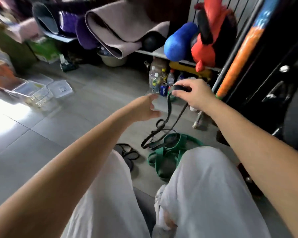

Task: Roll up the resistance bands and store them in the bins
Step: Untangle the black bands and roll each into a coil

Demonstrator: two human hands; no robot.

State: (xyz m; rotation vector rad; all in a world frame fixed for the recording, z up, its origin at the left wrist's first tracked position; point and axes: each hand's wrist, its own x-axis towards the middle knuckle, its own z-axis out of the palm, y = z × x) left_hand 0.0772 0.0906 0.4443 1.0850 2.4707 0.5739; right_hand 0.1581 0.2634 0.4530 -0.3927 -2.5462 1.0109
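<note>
My right hand (192, 94) pinches the rolled start of a black resistance band (167, 115); the rest of the band hangs down to the grey floor in loose loops. My left hand (145, 108) hovers just left of the hanging strands with its fingers spread, holding nothing. A wide green band (169, 150) lies tangled on the floor in front of my knees. Another thin black band (127, 152) lies by my left knee. Clear plastic bins (40, 92) with a loose lid (59, 88) sit on the floor at the far left.
Several bottles and a can (159, 83) stand under a shelf straight ahead. Rolled yoga mats (117, 30), a blue bag (179, 42) and a red bag (212, 38) rest on the shelf. A black rack with an orange bar (237, 62) rises on the right.
</note>
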